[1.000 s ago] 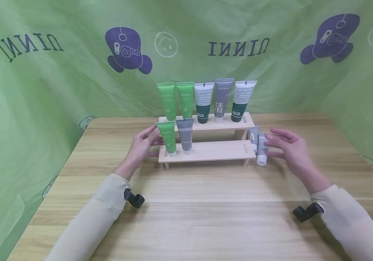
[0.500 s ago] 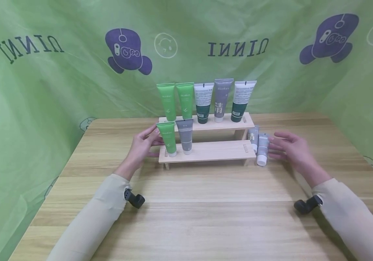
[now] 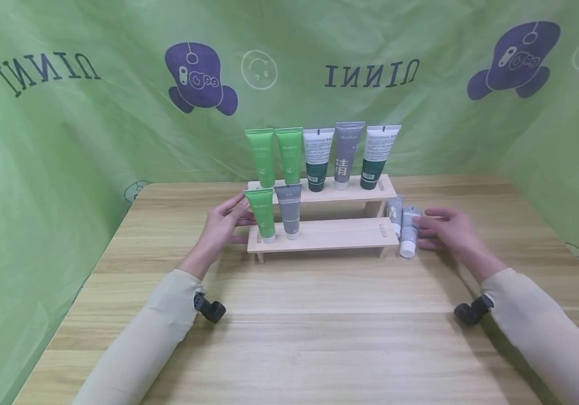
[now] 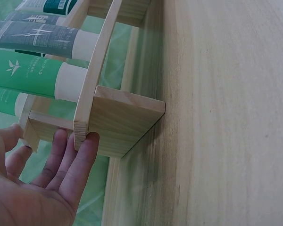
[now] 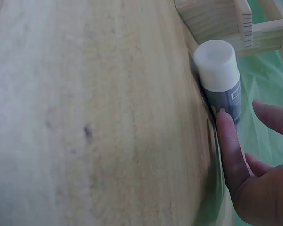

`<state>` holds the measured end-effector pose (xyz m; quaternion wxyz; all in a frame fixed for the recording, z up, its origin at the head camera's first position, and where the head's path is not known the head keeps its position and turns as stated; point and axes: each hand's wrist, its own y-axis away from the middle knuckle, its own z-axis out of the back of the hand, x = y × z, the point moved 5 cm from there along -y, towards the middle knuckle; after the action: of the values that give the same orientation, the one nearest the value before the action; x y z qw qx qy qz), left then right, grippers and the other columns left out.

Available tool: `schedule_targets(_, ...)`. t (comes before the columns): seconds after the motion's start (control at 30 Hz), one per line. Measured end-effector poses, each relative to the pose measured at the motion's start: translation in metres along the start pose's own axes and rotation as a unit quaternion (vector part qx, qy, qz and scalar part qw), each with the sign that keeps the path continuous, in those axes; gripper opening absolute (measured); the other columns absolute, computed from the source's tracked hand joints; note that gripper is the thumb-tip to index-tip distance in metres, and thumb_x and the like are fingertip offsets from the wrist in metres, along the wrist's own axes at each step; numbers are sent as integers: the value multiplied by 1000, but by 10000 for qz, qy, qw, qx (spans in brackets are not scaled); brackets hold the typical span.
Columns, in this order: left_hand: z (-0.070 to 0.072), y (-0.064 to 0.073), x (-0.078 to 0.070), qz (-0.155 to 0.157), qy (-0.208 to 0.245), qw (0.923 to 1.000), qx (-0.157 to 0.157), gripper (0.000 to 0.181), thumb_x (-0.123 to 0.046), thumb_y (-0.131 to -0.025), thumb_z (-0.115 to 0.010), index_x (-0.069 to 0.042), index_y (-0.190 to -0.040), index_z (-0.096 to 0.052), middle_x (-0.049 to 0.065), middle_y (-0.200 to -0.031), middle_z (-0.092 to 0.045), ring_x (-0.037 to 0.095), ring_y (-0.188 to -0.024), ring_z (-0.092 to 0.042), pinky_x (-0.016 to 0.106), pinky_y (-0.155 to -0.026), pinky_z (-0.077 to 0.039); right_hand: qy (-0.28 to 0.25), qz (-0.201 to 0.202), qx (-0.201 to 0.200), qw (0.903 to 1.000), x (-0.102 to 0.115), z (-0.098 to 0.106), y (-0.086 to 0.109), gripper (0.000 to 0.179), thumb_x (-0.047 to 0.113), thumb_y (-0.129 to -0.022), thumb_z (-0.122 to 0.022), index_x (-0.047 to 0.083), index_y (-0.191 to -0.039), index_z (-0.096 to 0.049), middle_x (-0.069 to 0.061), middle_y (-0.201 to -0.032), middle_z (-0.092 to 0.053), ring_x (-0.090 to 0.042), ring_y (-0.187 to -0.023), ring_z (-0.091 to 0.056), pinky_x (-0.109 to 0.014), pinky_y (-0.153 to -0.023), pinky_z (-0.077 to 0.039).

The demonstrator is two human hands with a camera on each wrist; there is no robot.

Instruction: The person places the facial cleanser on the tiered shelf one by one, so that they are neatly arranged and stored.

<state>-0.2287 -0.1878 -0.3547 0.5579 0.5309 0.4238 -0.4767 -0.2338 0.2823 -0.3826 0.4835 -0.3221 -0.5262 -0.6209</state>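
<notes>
A two-step wooden stand point(image 3: 325, 241) bears upright squeeze tubes. At its left end is my left hand point(image 3: 220, 228), fingers extended; in the left wrist view the fingertips point(image 4: 90, 141) touch the end of the lower step. A green tube point(image 3: 263, 216) and a grey tube point(image 3: 290, 211) stand on that step. Right of the stand, a grey tube with a white cap point(image 3: 408, 233) lies on the table. My right hand point(image 3: 453, 233) is beside it; in the right wrist view one fingertip point(image 5: 222, 117) touches this tube near its cap point(image 5: 216, 66), while the thumb stays apart.
The upper step holds two green tubes point(image 3: 289, 154), two white-and-dark-green tubes point(image 3: 378, 154) and a grey-purple tube point(image 3: 347, 152). Another grey tube point(image 3: 394, 211) lies between the stand and the capped one. A green printed cloth point(image 3: 289, 67) hangs behind the wooden table point(image 3: 310, 337).
My right hand first drew slightly right from the lying grey tube, then came back against it, its thumb now nearer the tube. The left hand and the stand stay in place.
</notes>
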Motion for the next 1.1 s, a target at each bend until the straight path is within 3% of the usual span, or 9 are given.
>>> schedule_targets(0.13,-1,0,-1,-24,3,10000,27,54,-35,-106,-53,-24,-156,-37,25,-124,-64,37,-116,-63,49,-77,-63,189,15,-33,9998,-1,-1,-4,83,21,-98,-69,-11,-154,-17,-11,-104,-64,-10,-80,-70,-36,-81,-62)
schedule_targets(0.57,-1,0,-1,-138,-5,9999,87,56,-36,-106,-53,-22,-157,-36,26,-125,-63,40,-118,-62,50,-77,-63,1237,-47,-166,9922,2,-3,-10,88,27,-93,-74,-13,-152,-22,-23,-104,-63,-16,-67,-68,-33,-66,-64)
schedule_targets(0.83,-1,1,-1,-139,-30,9999,73,55,-36,-106,-53,-22,-157,-37,25,-126,-63,39,-117,-62,49,-76,-63,1813,-136,-46,9833,4,-3,-14,90,39,-92,-75,-16,-147,-29,-15,-92,-63,-18,-68,-66,-33,-63,-63)
schedule_targets(1.1,-1,1,-1,-91,-32,9999,49,55,-37,-105,-54,-24,-156,-37,24,-127,-63,37,-115,-63,49,-77,-63,1911,-197,30,9814,4,-4,-16,84,39,-92,-73,-16,-143,-35,-9,-85,-58,-15,-67,-62,-31,-61,-62)
